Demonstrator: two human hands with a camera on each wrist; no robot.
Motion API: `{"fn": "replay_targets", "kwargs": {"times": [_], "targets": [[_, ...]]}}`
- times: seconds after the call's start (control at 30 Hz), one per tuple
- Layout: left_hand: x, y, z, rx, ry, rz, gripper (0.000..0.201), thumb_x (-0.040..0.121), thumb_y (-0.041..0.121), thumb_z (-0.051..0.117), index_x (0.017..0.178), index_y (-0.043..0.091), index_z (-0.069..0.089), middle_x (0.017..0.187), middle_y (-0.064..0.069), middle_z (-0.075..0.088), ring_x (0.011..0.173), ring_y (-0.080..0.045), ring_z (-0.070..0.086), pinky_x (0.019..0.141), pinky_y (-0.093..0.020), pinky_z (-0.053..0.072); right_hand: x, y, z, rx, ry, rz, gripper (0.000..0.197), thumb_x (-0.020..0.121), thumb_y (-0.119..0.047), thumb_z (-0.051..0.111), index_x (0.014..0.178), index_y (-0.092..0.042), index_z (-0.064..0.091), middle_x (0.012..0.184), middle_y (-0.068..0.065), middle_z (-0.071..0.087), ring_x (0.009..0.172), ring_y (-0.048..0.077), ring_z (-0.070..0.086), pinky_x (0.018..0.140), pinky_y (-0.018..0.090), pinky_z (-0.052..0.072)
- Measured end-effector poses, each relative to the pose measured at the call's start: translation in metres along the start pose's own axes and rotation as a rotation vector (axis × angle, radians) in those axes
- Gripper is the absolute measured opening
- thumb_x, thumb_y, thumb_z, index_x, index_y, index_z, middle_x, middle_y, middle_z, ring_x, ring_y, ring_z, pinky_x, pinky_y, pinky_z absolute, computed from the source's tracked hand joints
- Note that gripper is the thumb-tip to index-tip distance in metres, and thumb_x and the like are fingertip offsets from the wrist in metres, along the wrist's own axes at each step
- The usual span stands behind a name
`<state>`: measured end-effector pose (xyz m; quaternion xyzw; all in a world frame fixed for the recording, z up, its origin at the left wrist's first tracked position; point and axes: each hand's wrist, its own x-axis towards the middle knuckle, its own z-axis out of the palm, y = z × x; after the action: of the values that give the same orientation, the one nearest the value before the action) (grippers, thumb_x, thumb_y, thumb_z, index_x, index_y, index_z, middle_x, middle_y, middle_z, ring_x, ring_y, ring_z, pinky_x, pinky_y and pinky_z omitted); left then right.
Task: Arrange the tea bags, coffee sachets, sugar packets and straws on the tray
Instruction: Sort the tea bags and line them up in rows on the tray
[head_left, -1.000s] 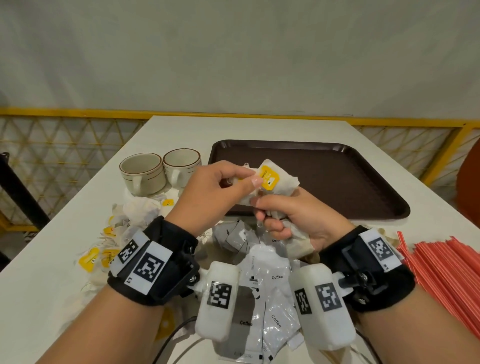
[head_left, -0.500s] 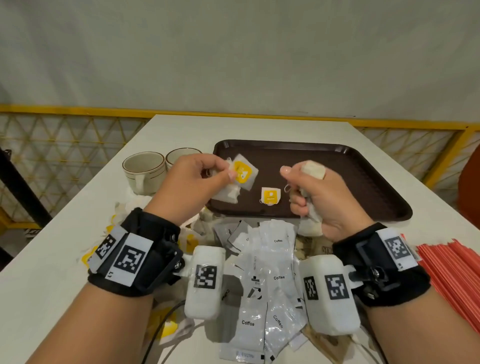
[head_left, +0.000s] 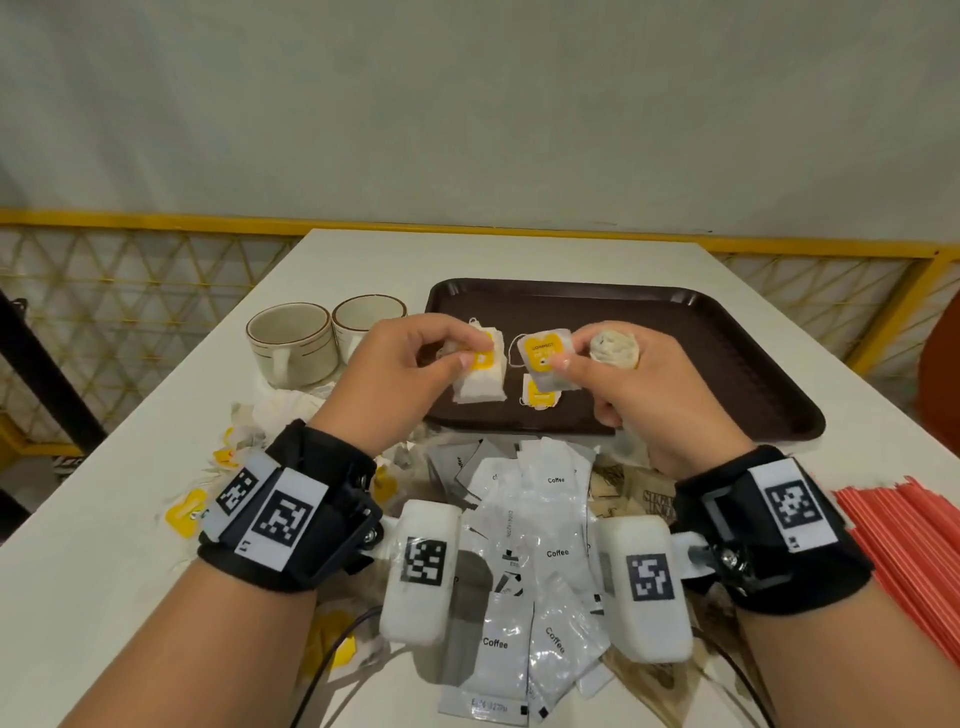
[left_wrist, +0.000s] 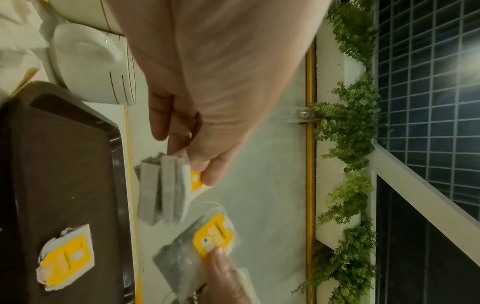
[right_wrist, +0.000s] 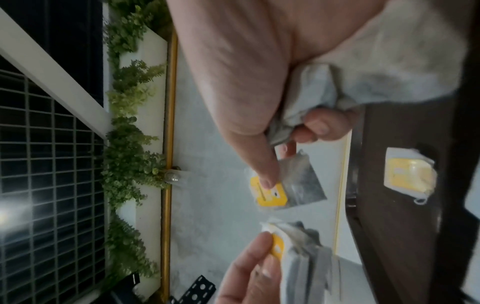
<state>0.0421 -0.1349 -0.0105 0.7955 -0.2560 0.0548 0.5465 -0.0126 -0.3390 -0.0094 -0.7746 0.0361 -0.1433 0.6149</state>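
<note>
Over the near edge of the dark brown tray (head_left: 675, 338), my left hand (head_left: 470, 353) pinches a small stack of tea bags (head_left: 480, 376) with a yellow tag; in the left wrist view the stack (left_wrist: 163, 189) hangs from the fingers. My right hand (head_left: 563, 361) pinches one yellow-tagged tea bag (head_left: 548, 358) between thumb and forefinger, while a bundle of more tea bags (head_left: 613, 345) sits in its curled fingers (right_wrist: 322, 127). A single tea bag (head_left: 540, 397) lies flat on the tray. Coffee sachets (head_left: 540, 545), brown sugar packets (head_left: 644, 499) and red straws (head_left: 924, 545) lie on the table.
Two beige cups (head_left: 291, 343) stand left of the tray. Loose tea bags (head_left: 260, 415) are scattered at the left of the white table (head_left: 104, 519). A yellow railing (head_left: 156, 223) runs behind the table.
Both hands have moved forward over the tray's near edge. One tea bag has landed on the tray. My right thumb and forefinger now pinch a further tea bag drawn from the bundle.
</note>
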Motion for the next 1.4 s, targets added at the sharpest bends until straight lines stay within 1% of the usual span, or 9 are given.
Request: {"fn": "replay_targets", "kwargs": {"times": [0.2, 0.4, 0.57, 0.73, 0.87, 0.97, 1.1, 1.3, 1.4], "targets": [[-0.001, 0.004, 0.008, -0.032, 0.035, -0.009, 0.036, 0.084, 0.007, 0.068, 0.112, 0.027, 0.059, 0.077, 0.005, 0.068, 0.075, -0.010, 0.065, 0.074, -0.023, 0.053, -0.009, -0.006, 0.009, 0.396, -0.354, 0.159, 0.020, 0.072, -0.013, 0.072, 0.088, -0.008, 0.062, 0.064, 0.005, 0.048, 0.048, 0.009, 0.038, 0.039, 0.019, 0.030], [-0.005, 0.013, 0.011, -0.124, 0.003, -0.019, 0.029, 0.085, 0.012, 0.069, 0.110, 0.024, 0.061, 0.080, 0.001, 0.074, 0.082, -0.015, 0.069, 0.078, -0.023, 0.056, -0.008, 0.004, 0.024, 0.159, -0.142, 0.094, 0.014, 0.082, -0.011, 0.072, 0.073, -0.017, 0.064, 0.065, 0.004, 0.053, 0.051, 0.009, 0.042, 0.041, 0.021, 0.035], [-0.007, 0.016, 0.012, -0.204, -0.006, -0.008, 0.026, 0.091, 0.006, 0.059, 0.110, 0.024, 0.059, 0.084, -0.006, 0.072, 0.086, -0.024, 0.067, 0.078, -0.032, 0.053, -0.007, 0.001, 0.025, 0.243, -0.092, 0.093, 0.015, 0.083, -0.007, 0.071, 0.073, -0.012, 0.061, 0.058, 0.003, 0.050, 0.047, 0.011, 0.041, 0.039, 0.021, 0.034], [-0.011, 0.017, 0.016, -0.107, -0.161, 0.085, 0.010, 0.090, 0.017, 0.063, 0.094, 0.020, 0.071, 0.088, 0.004, 0.065, 0.083, -0.016, 0.060, 0.076, -0.029, 0.051, -0.006, 0.000, 0.022, 0.395, -0.085, 0.207, 0.012, 0.087, -0.002, 0.065, 0.079, -0.008, 0.057, 0.052, 0.001, 0.046, 0.043, 0.008, 0.038, 0.037, 0.019, 0.030], [-0.010, 0.011, 0.021, -0.015, -0.089, 0.013, 0.011, 0.086, 0.015, 0.066, 0.084, 0.018, 0.076, 0.082, 0.004, 0.066, 0.072, -0.014, 0.058, 0.070, -0.027, 0.049, -0.002, 0.000, 0.022, 0.609, -0.066, 0.303, 0.011, 0.089, -0.006, 0.062, 0.082, -0.009, 0.054, 0.067, 0.004, 0.053, 0.048, 0.009, 0.042, 0.038, 0.017, 0.034], [-0.011, 0.012, 0.021, 0.069, -0.206, -0.078, 0.011, 0.082, 0.030, 0.070, 0.079, 0.021, 0.076, 0.085, 0.002, 0.069, 0.079, -0.015, 0.063, 0.073, -0.030, 0.050, 0.001, -0.002, 0.019, 0.831, 0.005, 0.388, 0.009, 0.088, -0.013, 0.061, 0.087, -0.009, 0.053, 0.084, 0.005, 0.054, 0.055, 0.011, 0.044, 0.043, 0.020, 0.039], [-0.015, 0.016, 0.029, 0.173, -0.325, -0.097, 0.028, 0.069, 0.053, 0.073, 0.080, 0.028, 0.076, 0.090, 0.013, 0.066, 0.079, 0.005, 0.057, 0.072, -0.021, 0.043, -0.007, -0.012, 0.018, 0.894, -0.006, 0.442, 0.018, 0.089, -0.024, 0.047, 0.079, -0.010, 0.054, 0.083, 0.005, 0.048, 0.057, 0.016, 0.048, 0.055, 0.030, 0.045], [-0.015, 0.015, 0.040, 0.236, -0.213, -0.062, 0.035, 0.066, 0.059, 0.072, 0.078, 0.027, 0.070, 0.090, 0.010, 0.061, 0.079, -0.002, 0.053, 0.070, -0.023, 0.043, -0.014, -0.019, 0.027, 0.943, -0.069, 0.411, 0.020, 0.092, -0.025, 0.046, 0.078, -0.013, 0.054, 0.075, 0.002, 0.048, 0.067, 0.020, 0.055, 0.061, 0.033, 0.054], [-0.013, 0.013, 0.042, 0.240, -0.150, -0.026, 0.027, 0.076, 0.049, 0.070, 0.078, 0.021, 0.071, 0.086, 0.005, 0.063, 0.077, -0.007, 0.055, 0.069, -0.028, 0.045, -0.013, -0.016, 0.031, 0.903, -0.086, 0.389, 0.018, 0.093, -0.022, 0.046, 0.095, -0.012, 0.060, 0.083, 0.005, 0.054, 0.075, 0.021, 0.058, 0.066, 0.036, 0.052]]}}
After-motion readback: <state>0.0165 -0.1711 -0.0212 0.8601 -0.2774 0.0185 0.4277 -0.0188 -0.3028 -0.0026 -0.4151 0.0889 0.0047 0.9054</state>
